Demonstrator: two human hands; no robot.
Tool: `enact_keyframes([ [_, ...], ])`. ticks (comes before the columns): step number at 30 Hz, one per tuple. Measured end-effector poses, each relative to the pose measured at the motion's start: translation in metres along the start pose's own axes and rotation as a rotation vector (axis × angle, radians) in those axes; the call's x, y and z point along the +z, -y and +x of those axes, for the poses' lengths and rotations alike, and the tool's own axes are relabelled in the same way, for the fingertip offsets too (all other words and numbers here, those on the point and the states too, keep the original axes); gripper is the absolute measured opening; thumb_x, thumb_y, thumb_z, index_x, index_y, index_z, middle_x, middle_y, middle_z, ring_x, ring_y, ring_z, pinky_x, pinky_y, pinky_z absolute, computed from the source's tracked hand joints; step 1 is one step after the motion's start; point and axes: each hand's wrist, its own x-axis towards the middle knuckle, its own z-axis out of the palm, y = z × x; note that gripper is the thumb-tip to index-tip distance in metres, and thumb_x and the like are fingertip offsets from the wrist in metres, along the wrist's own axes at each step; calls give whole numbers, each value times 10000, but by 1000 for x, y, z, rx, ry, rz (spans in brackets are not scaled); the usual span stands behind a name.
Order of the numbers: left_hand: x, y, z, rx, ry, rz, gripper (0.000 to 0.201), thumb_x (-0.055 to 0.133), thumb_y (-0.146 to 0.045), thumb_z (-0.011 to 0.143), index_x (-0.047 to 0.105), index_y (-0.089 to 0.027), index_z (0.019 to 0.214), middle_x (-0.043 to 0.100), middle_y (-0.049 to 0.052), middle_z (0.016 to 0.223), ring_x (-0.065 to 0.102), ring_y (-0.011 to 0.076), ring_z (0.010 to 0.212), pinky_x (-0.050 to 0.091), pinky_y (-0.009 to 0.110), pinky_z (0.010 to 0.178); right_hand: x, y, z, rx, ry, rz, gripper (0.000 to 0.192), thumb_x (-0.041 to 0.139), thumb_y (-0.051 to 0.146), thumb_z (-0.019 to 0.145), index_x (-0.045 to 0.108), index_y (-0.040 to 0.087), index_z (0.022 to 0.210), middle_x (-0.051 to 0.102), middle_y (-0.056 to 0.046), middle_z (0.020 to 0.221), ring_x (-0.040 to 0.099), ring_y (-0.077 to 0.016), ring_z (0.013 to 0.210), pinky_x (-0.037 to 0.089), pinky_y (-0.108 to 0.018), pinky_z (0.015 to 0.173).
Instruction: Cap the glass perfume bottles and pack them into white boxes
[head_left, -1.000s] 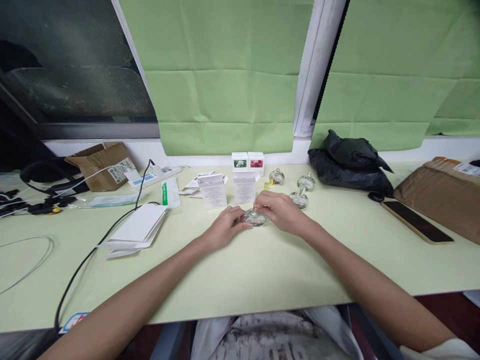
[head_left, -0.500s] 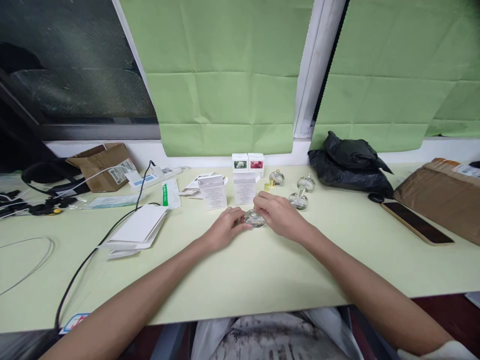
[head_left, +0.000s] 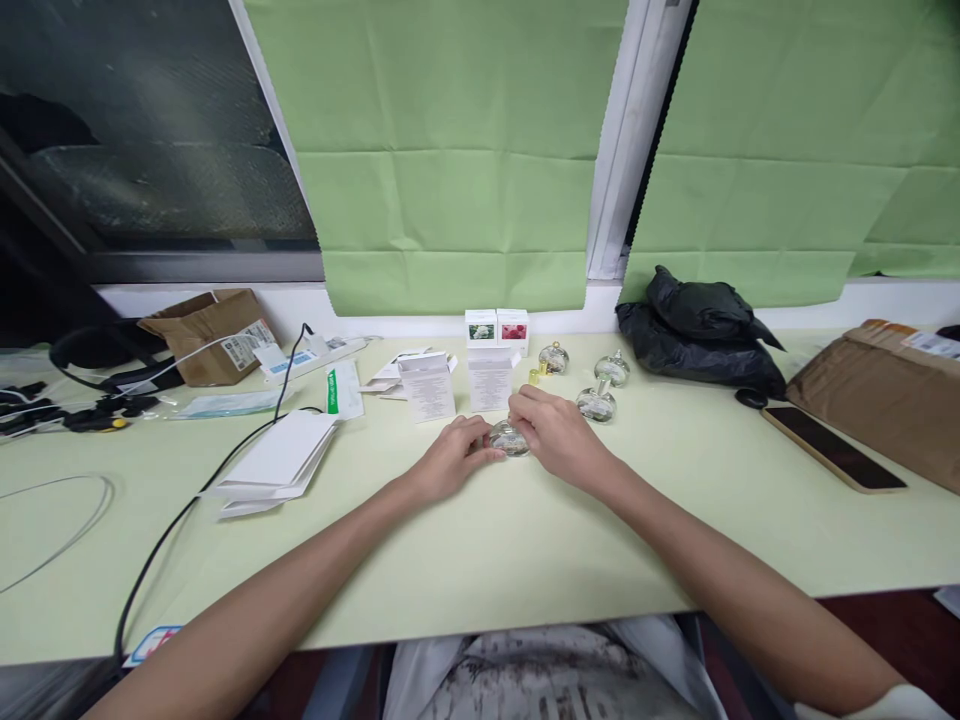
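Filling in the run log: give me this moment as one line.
left hand: holds glass bottle | right hand: fingers at bottle top | bottle: on table | nearby: two white boxes

Clear glossy glass bottle (head_left: 510, 438) on smooth matt table (head_left: 480, 550).

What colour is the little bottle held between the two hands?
The bottle is clear glass with a silvery glint, seen in the head view, between the left hand and right hand.
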Motion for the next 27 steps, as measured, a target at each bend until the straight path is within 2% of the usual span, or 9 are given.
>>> enact_keyframes([
  [3,0,0,0,3,-1,7,360,611,-537,988,584,-216,827,566,13,815,527,224,849,401,357,777,-2,0,-1,14,-2,37,243,503,22,969,520,218,826,580,-6,884,538,-167,759,308,-284,645],
  [13,-1,-3,0,-22,-3,2,365,629,-522,981,564,-211,800,570,14,822,520,224,852,389,349,762,7,0,-3,22,-36,-40,220,499,50,995,510,220,855,562,-14,906,522,-165,745,297,-288,629],
  [19,0,-8,-1,-76,-15,5,368,688,-509,939,566,-205,770,570,8,808,520,211,826,382,331,730,7,-3,-7,43,-63,38,216,520,76,998,497,225,844,558,4,891,538,-154,733,310,-280,634],
  [27,3,-10,-4,-94,-36,9,415,682,-506,940,502,-200,726,565,4,804,505,189,765,365,323,697,9,-4,-13,36,-78,21,156,518,111,1002,536,233,905,580,-8,934,536,-157,724,324,-282,633],
])
